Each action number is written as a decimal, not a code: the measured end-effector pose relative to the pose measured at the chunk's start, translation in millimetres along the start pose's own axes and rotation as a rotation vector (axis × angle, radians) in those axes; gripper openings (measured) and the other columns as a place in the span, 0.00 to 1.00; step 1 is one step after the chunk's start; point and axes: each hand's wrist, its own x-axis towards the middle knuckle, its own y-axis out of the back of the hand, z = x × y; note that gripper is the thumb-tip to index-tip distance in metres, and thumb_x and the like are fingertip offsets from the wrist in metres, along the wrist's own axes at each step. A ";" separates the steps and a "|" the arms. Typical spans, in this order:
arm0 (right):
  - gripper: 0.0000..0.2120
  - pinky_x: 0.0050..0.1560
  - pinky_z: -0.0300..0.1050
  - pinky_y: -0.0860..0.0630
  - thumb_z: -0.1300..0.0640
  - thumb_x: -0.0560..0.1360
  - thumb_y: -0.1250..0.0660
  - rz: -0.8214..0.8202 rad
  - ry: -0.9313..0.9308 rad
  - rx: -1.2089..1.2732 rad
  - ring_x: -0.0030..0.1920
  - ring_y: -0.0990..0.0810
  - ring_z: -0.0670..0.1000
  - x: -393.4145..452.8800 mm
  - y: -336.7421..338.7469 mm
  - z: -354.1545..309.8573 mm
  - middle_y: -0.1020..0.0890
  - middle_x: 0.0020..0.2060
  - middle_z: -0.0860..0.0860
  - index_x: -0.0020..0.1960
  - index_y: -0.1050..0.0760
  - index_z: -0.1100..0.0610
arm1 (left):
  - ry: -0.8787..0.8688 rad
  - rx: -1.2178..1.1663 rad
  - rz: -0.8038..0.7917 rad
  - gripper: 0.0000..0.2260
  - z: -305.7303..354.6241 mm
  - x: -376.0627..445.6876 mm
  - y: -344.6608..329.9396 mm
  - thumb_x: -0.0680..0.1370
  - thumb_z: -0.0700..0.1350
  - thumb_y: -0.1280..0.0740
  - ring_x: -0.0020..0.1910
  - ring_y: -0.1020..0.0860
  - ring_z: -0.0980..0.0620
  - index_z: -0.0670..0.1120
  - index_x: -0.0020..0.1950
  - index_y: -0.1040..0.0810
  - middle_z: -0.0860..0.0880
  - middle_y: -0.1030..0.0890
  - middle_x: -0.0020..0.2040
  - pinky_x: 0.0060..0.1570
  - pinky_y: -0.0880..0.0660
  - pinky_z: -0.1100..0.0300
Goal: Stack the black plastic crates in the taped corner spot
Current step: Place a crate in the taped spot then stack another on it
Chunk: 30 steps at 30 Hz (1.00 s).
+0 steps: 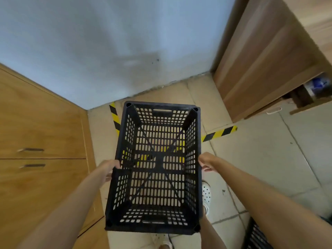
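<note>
I hold one black plastic crate (161, 104) upright above the tiled floor, its perforated bottom facing down. My left hand (110, 168) grips its left long side and my right hand (206, 163) grips its right long side, both about halfway along. Yellow-and-black tape marks the corner spot: one strip (114, 117) runs out from the wall on the left, another (219, 133) lies on the right. More tape shows through the crate's holes. The crate hangs over the near part of that spot.
A second black crate (256, 236) stands on the floor at the bottom right. Wooden cabinets (41, 141) line the left side, and a wooden unit (265, 65) stands at the right. The white wall (116, 51) closes the corner. My shoe (206, 194) is beside the crate.
</note>
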 end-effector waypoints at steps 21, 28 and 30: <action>0.14 0.44 0.46 0.25 0.62 0.79 0.47 0.125 0.044 -0.110 0.50 0.24 0.56 59.7 157.4 -144.9 0.24 0.54 0.62 0.62 0.31 0.66 | -0.143 -0.063 0.003 0.09 195.2 28.8 -39.0 0.75 0.31 0.41 0.53 0.31 0.44 0.35 0.54 0.27 0.40 0.26 0.59 0.49 0.34 0.54; 0.09 0.47 0.47 0.29 0.63 0.77 0.48 0.221 0.069 -0.112 0.35 0.31 0.53 115.2 168.6 -212.3 0.37 0.33 0.52 0.38 0.39 0.58 | -0.032 -0.066 -0.099 0.15 258.7 67.4 -22.1 0.77 0.33 0.42 0.59 0.28 0.42 0.41 0.63 0.29 0.43 0.27 0.54 0.64 0.31 0.48; 0.04 0.53 0.50 0.25 0.61 0.78 0.46 0.202 0.071 -0.112 0.46 0.25 0.57 129.1 168.8 -226.3 0.29 0.40 0.56 0.49 0.35 0.62 | -0.012 -0.116 -0.068 0.10 270.7 78.9 -22.4 0.79 0.32 0.43 0.57 0.26 0.42 0.41 0.58 0.30 0.44 0.27 0.45 0.60 0.27 0.51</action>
